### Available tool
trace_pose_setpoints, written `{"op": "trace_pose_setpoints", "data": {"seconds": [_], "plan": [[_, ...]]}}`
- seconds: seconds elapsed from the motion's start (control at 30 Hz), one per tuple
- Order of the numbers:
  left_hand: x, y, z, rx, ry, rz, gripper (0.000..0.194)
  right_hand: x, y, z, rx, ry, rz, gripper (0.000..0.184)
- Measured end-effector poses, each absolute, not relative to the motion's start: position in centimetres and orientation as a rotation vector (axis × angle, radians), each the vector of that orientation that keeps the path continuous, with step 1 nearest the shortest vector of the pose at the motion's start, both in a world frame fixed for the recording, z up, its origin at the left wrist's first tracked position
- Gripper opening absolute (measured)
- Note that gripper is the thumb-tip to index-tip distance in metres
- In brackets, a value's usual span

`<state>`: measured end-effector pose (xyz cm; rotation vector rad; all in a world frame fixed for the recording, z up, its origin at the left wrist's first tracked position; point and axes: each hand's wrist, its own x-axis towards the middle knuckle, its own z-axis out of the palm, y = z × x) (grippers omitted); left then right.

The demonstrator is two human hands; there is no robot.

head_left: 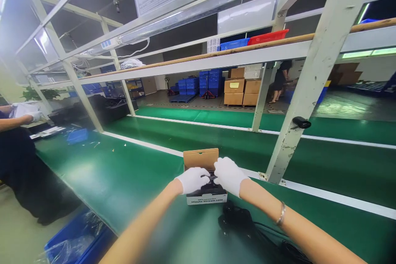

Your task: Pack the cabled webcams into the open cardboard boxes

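Note:
A small cardboard box printed "Minute Stream 1000" stands on the green bench with its brown lid raised. My left hand, in a white glove, reaches over the box's left side with fingers curled inward. From the right, my right hand, also gloved, bends its fingers down into the opening. Between the fingertips a dark item shows in the box; its kind is hidden. Both hands look closed at it. Just right of the box lies a black device with a cable.
A white metal post rises at the right, bearing a black clip-like object. A shelf crosses above the bench. A blue bin with clear plastic stands below the left edge. Another person stands at the left.

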<state>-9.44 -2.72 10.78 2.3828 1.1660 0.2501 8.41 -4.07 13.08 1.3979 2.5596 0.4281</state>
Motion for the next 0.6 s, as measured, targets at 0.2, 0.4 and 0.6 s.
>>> {"op": "trace_pose_setpoints", "data": {"seconds": [0.2,0.4,0.6], "plan": [[-8.3,-2.6,7.6,2.643,1.373,-0.225,0.019,6.2,-2.7,9.8,1.316,2.454,0.311,0.015],[-6.9,-1.6,7.7,2.672,1.456,-0.436,0.021,6.7,-2.7,9.3,1.312,2.531,0.074,0.043],[-6.8,-3.5,8.3,2.826,1.51,-0.001,0.023,8.4,-1.0,7.4,1.49,2.428,-0.015,0.043]]}}
